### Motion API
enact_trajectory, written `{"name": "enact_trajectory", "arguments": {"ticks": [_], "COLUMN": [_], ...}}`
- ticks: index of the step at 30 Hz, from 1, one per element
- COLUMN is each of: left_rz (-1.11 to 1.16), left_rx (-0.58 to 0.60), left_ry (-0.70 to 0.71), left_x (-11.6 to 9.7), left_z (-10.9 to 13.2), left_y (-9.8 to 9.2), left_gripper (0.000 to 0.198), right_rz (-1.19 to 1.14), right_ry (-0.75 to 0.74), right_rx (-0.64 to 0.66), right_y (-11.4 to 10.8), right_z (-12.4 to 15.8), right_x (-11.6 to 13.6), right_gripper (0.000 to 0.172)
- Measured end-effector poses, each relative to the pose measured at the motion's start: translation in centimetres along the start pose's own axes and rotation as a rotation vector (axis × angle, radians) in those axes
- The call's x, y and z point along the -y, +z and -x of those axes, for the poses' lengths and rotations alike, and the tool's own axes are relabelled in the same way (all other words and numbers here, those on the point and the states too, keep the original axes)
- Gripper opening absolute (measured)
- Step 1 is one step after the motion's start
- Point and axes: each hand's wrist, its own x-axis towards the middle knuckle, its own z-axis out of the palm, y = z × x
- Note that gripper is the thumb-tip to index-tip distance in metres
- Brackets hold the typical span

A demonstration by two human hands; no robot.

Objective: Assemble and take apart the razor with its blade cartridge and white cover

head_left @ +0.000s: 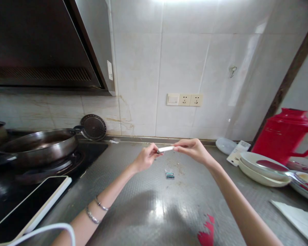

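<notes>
A small flat white object (pixel 165 149) is held up over the metal counter (pixel 143 205), between my two hands. My left hand (pixel 146 156) pinches its left end, where a darker bit shows at the fingertips. The right end is gripped between the thumb and fingers of my right hand (pixel 191 149). Below the hands, small green batteries (pixel 169 175) lie side by side on the counter.
At left, a steel pan (pixel 41 145) sits on the stove beside a white-edged device (pixel 33 208) with a white cable (pixel 59 225). At right are a red thermos (pixel 282 136), stacked bowls (pixel 261 172), a white card (pixel 238 153) and a white sheet (pixel 297 218).
</notes>
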Motion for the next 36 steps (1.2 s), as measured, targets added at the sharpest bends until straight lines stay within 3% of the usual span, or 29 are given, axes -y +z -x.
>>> {"name": "enact_trajectory", "arguments": {"ticks": [10, 17, 22, 27, 32, 36], "left_rz": [-0.006, 0.005, -0.015, -0.016, -0.051, -0.045], "left_rx": [0.004, -0.007, -0.004, 0.024, 0.044, 0.040], "left_ry": [-0.022, -0.014, -0.004, -0.003, 0.000, -0.017], "left_x": [0.2, -0.3, -0.2, 0.1, 0.2, 0.2], "left_z": [0.0, -0.1, -0.1, 0.0, 0.0, 0.0], "left_y": [0.2, -0.1, -0.1, 0.0, 0.3, 0.3], "left_gripper": [0.010, 0.010, 0.009, 0.008, 0.007, 0.008], "right_rz": [0.013, -0.024, -0.040, -0.037, 0.033, 0.148], "right_ry": [-0.008, 0.041, -0.022, 0.014, -0.074, -0.130], "right_rx": [0.001, -0.058, 0.022, -0.010, 0.022, -0.065], "right_y": [-0.2, -0.2, -0.1, -0.1, -0.3, -1.0], "right_z": [0.1, -0.1, -0.1, -0.2, -0.3, -0.3], "right_x": [0.5, -0.6, -0.7, -1.5, -1.0, -0.8], "right_gripper": [0.031, 0.032, 0.028, 0.030, 0.026, 0.025]}}
